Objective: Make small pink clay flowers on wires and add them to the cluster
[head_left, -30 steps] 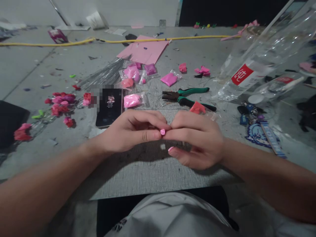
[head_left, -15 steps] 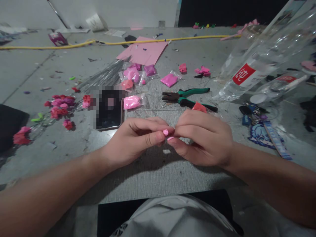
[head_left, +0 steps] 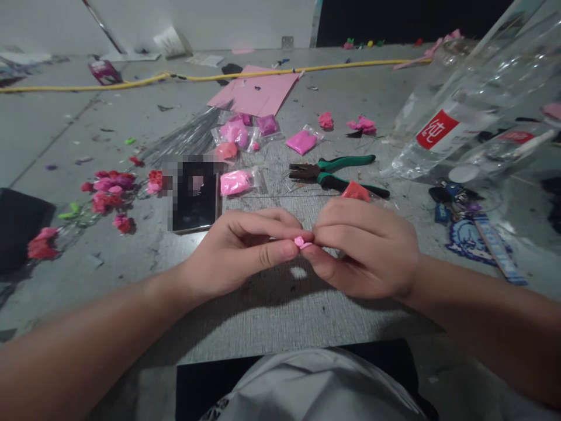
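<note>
My left hand (head_left: 245, 251) is closed in a pinch on a small pink clay flower (head_left: 298, 241), its thumb and forefinger at the sides. Between the thumb and fingers of my right hand (head_left: 368, 248) is a thin pink clay petal (head_left: 305, 246), which touches or nearly touches the flower. Both hands meet just above the grey floor. Beyond the fingertips lie pliers (head_left: 322, 171) with green and black handles. A red clay packet (head_left: 356, 190) shows partly behind my right hand.
A phone (head_left: 196, 196) and several packets of pink clay (head_left: 235, 182) lie beyond my left hand. Finished clay flowers (head_left: 107, 199) and thin wires (head_left: 184, 137) are at the left. Large clear bottles (head_left: 468, 128) and a blue keychain (head_left: 471, 237) stand or lie at the right.
My right hand has brought the petal in against the flower, so the gap between the two has closed. The view has shifted slightly.
</note>
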A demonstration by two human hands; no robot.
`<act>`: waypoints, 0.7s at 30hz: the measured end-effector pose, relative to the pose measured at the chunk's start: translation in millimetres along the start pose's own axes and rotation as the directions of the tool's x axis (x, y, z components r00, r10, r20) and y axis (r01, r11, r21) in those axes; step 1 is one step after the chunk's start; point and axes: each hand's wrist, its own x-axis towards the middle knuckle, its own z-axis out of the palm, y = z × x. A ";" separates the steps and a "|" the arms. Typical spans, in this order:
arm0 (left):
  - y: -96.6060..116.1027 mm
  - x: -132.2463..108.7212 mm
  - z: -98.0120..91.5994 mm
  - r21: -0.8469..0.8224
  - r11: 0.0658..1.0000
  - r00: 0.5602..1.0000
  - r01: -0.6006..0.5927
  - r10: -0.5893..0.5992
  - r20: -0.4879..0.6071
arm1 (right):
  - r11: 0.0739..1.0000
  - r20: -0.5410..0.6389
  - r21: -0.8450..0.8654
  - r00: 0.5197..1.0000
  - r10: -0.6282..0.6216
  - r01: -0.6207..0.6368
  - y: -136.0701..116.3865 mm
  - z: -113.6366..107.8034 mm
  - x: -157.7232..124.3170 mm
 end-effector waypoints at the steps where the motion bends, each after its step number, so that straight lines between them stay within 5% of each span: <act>1: 1.4 1.0 0.0 0.018 1.000 1.000 -0.011 0.011 0.006 | 1.000 -0.003 -0.009 1.000 0.002 -0.002 -0.3 -0.1 0.3; 21: 6.5 2.0 0.3 0.144 0.989 0.993 -0.027 0.010 0.120 | 0.995 0.030 -0.093 0.999 -0.036 0.039 -8.0 -2.4 2.0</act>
